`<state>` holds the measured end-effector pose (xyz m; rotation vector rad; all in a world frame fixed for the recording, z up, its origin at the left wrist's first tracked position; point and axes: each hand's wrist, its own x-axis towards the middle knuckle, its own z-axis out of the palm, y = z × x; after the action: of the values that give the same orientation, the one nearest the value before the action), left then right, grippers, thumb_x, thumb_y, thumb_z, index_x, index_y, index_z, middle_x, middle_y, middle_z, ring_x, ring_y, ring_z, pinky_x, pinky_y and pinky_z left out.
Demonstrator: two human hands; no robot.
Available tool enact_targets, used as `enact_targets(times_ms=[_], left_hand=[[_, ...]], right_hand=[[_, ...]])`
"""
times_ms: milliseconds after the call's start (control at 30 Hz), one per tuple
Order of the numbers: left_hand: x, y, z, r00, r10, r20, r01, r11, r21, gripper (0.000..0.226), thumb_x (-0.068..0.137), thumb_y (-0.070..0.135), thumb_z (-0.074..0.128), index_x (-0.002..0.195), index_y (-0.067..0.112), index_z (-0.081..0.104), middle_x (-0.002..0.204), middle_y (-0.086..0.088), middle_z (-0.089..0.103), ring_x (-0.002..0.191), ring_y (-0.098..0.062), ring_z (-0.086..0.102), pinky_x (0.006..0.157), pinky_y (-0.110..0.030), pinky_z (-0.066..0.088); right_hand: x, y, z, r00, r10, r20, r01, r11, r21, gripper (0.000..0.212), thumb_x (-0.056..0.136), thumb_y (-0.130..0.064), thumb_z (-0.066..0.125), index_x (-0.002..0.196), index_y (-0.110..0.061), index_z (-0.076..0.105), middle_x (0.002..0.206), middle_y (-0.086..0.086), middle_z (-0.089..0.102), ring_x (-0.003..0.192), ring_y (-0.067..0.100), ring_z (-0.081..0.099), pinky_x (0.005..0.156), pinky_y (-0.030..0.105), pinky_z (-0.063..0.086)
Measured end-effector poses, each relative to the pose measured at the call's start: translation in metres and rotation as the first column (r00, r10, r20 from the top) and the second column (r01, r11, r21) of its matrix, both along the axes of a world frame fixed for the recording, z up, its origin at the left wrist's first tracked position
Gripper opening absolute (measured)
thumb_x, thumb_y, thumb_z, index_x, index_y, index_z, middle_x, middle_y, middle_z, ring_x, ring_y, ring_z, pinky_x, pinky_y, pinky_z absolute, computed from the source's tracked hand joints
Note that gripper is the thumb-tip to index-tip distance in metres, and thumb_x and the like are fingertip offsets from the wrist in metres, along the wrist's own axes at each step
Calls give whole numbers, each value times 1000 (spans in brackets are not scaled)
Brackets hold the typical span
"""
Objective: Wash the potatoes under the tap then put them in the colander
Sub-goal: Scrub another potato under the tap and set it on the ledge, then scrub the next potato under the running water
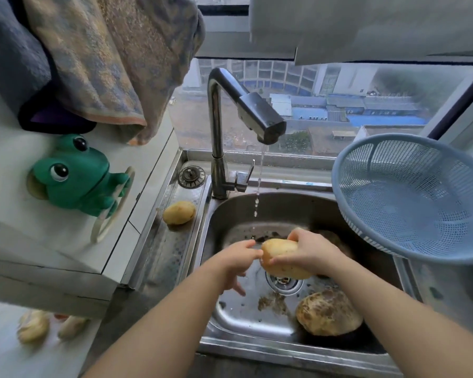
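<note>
Over the steel sink (230, 317) my right hand (309, 249) grips a wet yellow potato (280, 259) from its right side. My left hand (236, 261) touches the potato's left end with its fingertips. A thin stream of water falls from the tap (260, 115) just left of the potato. A dirtier potato (328, 312) lies in the basin at the front right. Another potato (179, 212) sits on the sink's left ledge. The blue colander (418, 195) stands tilted at the sink's right rim, with nothing in it.
A green frog holder (74, 178) hangs on the left wall above a tiled shelf. Towels (93, 58) hang at the upper left. A drain plug (191, 176) lies beside the tap base. Some pale vegetables (33, 326) lie at the lower left. A window is behind the sink.
</note>
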<state>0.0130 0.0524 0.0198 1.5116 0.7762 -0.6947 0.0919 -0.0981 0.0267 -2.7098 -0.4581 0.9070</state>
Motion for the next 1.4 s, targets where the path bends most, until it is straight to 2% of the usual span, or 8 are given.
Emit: enact_targets(times_ms=[167, 333, 500, 633, 867, 1033, 1133, 1400], left_hand=[[-24, 4, -12, 970, 227, -84, -236, 964, -121, 58, 101, 26, 47, 153, 28, 21, 160, -7, 18, 141, -36, 27, 97, -62, 42], [-43, 35, -9, 812, 583, 22, -571, 801, -181, 52, 101, 23, 46, 150, 26, 27, 148, -9, 39, 123, -29, 47, 88, -53, 50], [-59, 75, -2, 519, 830, 201, -792, 556, -250, 28, 101, 11, 43, 127, 12, 51, 123, -13, 57, 107, -23, 57, 98, -44, 46], [-68, 91, 1, 419, 879, 228, -840, 471, -271, 23, 100, 5, 40, 119, 10, 53, 116, -15, 57, 101, -22, 58, 99, -42, 43], [-76, 94, -4, 386, 913, 134, -876, 409, -255, 34, 99, 5, 43, 132, 8, 49, 118, -11, 54, 107, -20, 50, 96, -37, 39], [-75, 93, -1, 345, 935, 82, -902, 355, -244, 33, 99, 1, 41, 132, -3, 46, 97, -9, 51, 122, -29, 47, 102, -41, 39], [-75, 86, 2, 368, 926, 89, -890, 378, -256, 36, 99, 1, 42, 135, -1, 45, 95, -10, 54, 104, -25, 55, 97, -40, 43], [-41, 48, 7, 641, 742, 197, -700, 670, -246, 18, 93, 3, 58, 111, 4, 59, 82, -8, 61, 75, -15, 59, 68, -27, 53]], right_hand=[[-15, 18, -25, 998, 19, -57, -18, 1000, 18, 74, 62, -68, 71, 118, -24, 50, 102, -5, 60, 95, 16, 59, 84, 34, 53], [-34, 59, -24, 985, -57, -162, 115, 919, 376, 66, 66, -43, 84, 117, -24, 47, 107, -2, 58, 91, 13, 59, 70, 25, 54], [-46, 117, -26, 991, 70, -110, 7, 812, 583, 74, 67, -36, 85, 129, -24, 47, 120, 1, 48, 104, 14, 54, 91, 27, 49], [-44, 154, -32, 977, 171, -124, -63, 798, 599, 79, 70, -34, 84, 138, -25, 44, 126, 0, 39, 117, 15, 45, 103, 26, 39], [-35, 179, -44, 960, 228, -162, -99, 819, 565, 84, 63, -40, 86, 134, -34, 41, 126, 0, 38, 120, 19, 41, 108, 37, 39], [-34, 174, -46, 986, 167, 14, -143, 797, 587, 74, 74, -34, 81, 136, -19, 43, 133, 2, 43, 114, 8, 41, 98, 21, 33], [-37, 171, -46, 988, 148, 53, -150, 792, 592, 67, 80, -34, 76, 136, -16, 44, 133, 2, 45, 117, 11, 45, 97, 20, 33], [-21, 100, -38, 996, 86, 15, -80, 832, 548, 24, 88, -20, 67, 112, -18, 64, 100, -3, 66, 86, 8, 61, 85, 23, 50]])
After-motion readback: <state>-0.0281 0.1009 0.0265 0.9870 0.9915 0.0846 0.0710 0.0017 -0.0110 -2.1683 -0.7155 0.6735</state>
